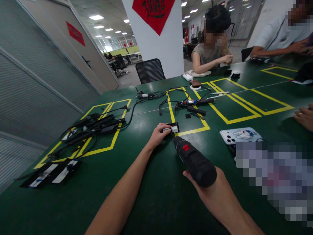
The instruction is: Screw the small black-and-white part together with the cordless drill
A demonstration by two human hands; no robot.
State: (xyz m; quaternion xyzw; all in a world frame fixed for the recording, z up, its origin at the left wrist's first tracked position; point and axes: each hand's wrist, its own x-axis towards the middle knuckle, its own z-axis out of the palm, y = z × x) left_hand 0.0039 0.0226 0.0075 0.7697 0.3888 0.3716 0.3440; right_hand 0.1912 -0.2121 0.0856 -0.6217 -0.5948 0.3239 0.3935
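My right hand (216, 184) is wrapped around a black cordless drill (194, 161) with a red switch on top. The drill points forward and away from me, and its bit reaches the near side of a small black-and-white block (174, 128). Whether the tip sits in a screw is too small to tell. With its fingers closed over the left part of that block, my left hand (158, 135) holds it against the green table (156, 182). A ring shows on one finger of this hand.
Black cables and adapters (105, 127) lie at left, above two black-and-white pouches (65, 171). Beyond the block are a pen-like tool (198, 101) and a dark bar (197, 111). A phone (241, 135) lies at right. A person (210, 55) sits across; another person's hand (304, 117) rests at right.
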